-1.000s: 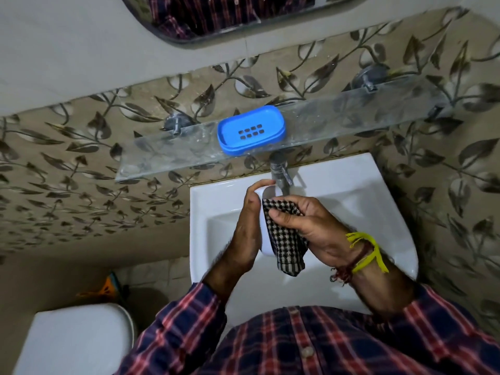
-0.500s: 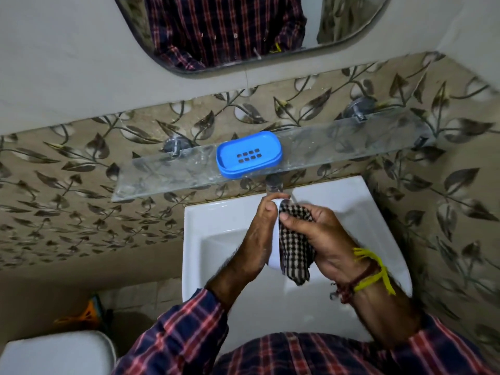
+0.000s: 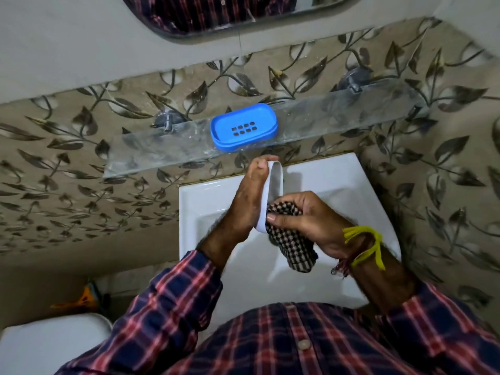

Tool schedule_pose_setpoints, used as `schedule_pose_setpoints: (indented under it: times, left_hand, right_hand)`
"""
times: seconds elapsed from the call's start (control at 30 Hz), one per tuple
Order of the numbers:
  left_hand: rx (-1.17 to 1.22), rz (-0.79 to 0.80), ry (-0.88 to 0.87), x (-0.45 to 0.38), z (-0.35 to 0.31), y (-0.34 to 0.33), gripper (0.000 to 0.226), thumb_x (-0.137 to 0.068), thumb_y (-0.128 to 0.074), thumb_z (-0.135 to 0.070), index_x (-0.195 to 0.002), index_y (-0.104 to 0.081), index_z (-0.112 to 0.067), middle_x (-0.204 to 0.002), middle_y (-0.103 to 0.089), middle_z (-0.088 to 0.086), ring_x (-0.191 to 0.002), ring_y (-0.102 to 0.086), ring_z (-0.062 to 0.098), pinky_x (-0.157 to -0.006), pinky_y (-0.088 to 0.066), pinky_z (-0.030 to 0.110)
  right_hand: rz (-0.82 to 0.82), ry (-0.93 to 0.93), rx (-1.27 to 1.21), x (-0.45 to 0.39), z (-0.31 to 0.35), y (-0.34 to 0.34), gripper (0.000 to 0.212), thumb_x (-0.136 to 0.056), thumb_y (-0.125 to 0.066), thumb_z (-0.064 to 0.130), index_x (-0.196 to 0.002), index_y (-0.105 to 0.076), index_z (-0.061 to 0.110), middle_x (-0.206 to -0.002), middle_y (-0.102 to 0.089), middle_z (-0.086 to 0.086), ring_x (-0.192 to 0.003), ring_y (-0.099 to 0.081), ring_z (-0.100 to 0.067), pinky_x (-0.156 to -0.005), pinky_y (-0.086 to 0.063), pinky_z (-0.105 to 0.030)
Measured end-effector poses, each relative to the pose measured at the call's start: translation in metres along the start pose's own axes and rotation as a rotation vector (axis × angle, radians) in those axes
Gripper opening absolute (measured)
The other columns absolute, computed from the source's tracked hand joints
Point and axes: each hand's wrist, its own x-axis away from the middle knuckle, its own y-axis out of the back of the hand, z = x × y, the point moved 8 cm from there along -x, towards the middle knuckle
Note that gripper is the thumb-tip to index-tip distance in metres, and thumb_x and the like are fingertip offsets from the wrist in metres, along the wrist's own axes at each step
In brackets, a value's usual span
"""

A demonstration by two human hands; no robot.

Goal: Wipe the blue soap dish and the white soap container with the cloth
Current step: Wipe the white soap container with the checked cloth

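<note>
White soap container (image 3: 273, 185) sits on edge over the sink (image 3: 338, 185), my left hand (image 3: 243, 209) gripping it; my right hand (image 3: 305, 220) pinches the cloth (image 3: 292, 242) against it. Blue soap dish (image 3: 244, 126) waits on the shelf (image 3: 338, 115). I judge container wiping underway; next, sweep upward.

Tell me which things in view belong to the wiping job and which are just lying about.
In the job:
- white soap container, held by the left hand
- checked cloth, gripped in the right hand against the container
- blue soap dish, on the glass shelf

Just there:
- washbasin
- mirror
- white toilet lid
- orange item on the floor
</note>
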Motion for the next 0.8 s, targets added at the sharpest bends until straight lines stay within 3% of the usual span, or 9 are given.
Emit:
schedule_pose_setpoints:
  times: [0.13, 0.27, 0.33, 0.43, 0.5, 0.57, 0.63, 0.7, 0.8]
  left_hand:
    - [0.096, 0.023, 0.096, 0.009, 0.010, -0.005, 0.062, -0.100, -0.034, -0.050, -0.134, -0.050, -0.002, -0.125, -0.059, 0.031, -0.108, -0.058, 0.027, -0.105, -0.045, 0.052]
    - [-0.012, -0.061, 0.042, 0.005, 0.001, 0.006, 0.049, -0.101, -0.034, -0.047, -0.126, -0.056, -0.012, -0.119, -0.063, 0.019, -0.110, -0.061, 0.034, -0.104, -0.046, 0.050]
    - [0.020, -0.102, 0.067, 0.006, 0.003, 0.008, 0.052, -0.101, -0.038, -0.053, -0.133, -0.057, -0.018, -0.132, -0.063, 0.008, -0.124, -0.059, 0.026, -0.112, -0.042, 0.048]
    - [0.126, -0.093, 0.205, 0.008, 0.022, 0.003, 0.060, -0.099, -0.036, -0.065, -0.146, -0.049, -0.030, -0.146, -0.056, -0.006, -0.134, -0.053, 0.013, -0.117, -0.038, 0.042]
    - [0.116, -0.030, 0.179, 0.013, 0.022, -0.001, 0.052, -0.103, -0.029, -0.061, -0.144, -0.046, -0.036, -0.140, -0.057, -0.025, -0.130, -0.053, -0.003, -0.109, -0.044, 0.024]
    - [0.119, -0.031, 0.118, 0.020, 0.018, -0.001, 0.041, -0.106, -0.030, -0.050, -0.146, -0.036, -0.041, -0.132, -0.053, -0.041, -0.120, -0.051, -0.020, -0.091, -0.046, 0.007]
    - [0.185, -0.030, 0.103, 0.029, 0.021, -0.002, 0.044, -0.105, -0.041, -0.046, -0.148, -0.034, -0.045, -0.137, -0.059, -0.018, -0.123, -0.060, 0.001, -0.085, -0.056, 0.022]
    - [0.276, -0.008, 0.144, 0.034, 0.026, -0.010, 0.042, -0.105, -0.045, -0.041, -0.146, -0.038, -0.047, -0.135, -0.066, -0.003, -0.119, -0.066, 0.018, -0.082, -0.059, 0.033]
    - [0.284, -0.069, 0.166, 0.036, 0.024, -0.012, 0.038, -0.107, -0.042, -0.036, -0.145, -0.043, -0.042, -0.140, -0.062, 0.005, -0.117, -0.066, 0.021, -0.083, -0.059, 0.033]
  right_hand:
    - [-0.097, 0.016, -0.090, 0.001, -0.002, 0.004, 0.011, -0.086, -0.067, -0.001, -0.096, -0.069, -0.002, -0.082, -0.068, -0.017, -0.077, -0.064, -0.030, -0.077, -0.056, -0.048]
    - [0.042, 0.069, 0.053, 0.008, 0.000, -0.007, 0.012, -0.085, -0.072, 0.009, -0.094, -0.071, 0.002, -0.080, -0.070, -0.014, -0.074, -0.064, -0.022, -0.070, -0.056, -0.036]
    - [0.065, 0.113, 0.185, 0.012, 0.000, -0.013, 0.019, -0.080, -0.078, 0.013, -0.093, -0.070, 0.001, -0.082, -0.071, -0.018, -0.073, -0.064, -0.019, -0.070, -0.055, -0.035]
    - [-0.052, 0.169, 0.297, 0.015, 0.004, -0.012, 0.015, -0.077, -0.081, 0.012, -0.081, -0.069, 0.003, -0.071, -0.070, -0.013, -0.064, -0.062, -0.013, -0.064, -0.055, -0.036]
    - [-0.099, 0.132, 0.218, 0.017, 0.002, -0.006, 0.019, -0.079, -0.079, 0.010, -0.082, -0.067, -0.005, -0.076, -0.069, -0.024, -0.067, -0.062, -0.023, -0.068, -0.055, -0.048]
    - [-0.158, 0.077, 0.032, 0.018, 0.001, 0.007, 0.022, -0.081, -0.076, 0.006, -0.087, -0.065, -0.011, -0.083, -0.066, -0.033, -0.073, -0.062, -0.032, -0.076, -0.053, -0.060]
    - [-0.183, 0.053, -0.069, 0.018, 0.004, 0.015, 0.023, -0.081, -0.074, 0.004, -0.093, -0.064, -0.013, -0.093, -0.064, -0.041, -0.076, -0.064, -0.048, -0.080, -0.051, -0.069]
    - [-0.144, 0.074, -0.013, 0.017, 0.010, 0.010, 0.024, -0.083, -0.073, 0.003, -0.093, -0.062, -0.016, -0.091, -0.061, -0.045, -0.076, -0.062, -0.059, -0.073, -0.052, -0.069]
    - [-0.102, 0.133, 0.090, 0.014, 0.008, -0.002, 0.022, -0.086, -0.072, 0.006, -0.085, -0.061, -0.013, -0.079, -0.062, -0.040, -0.063, -0.063, -0.040, -0.065, -0.054, -0.060]
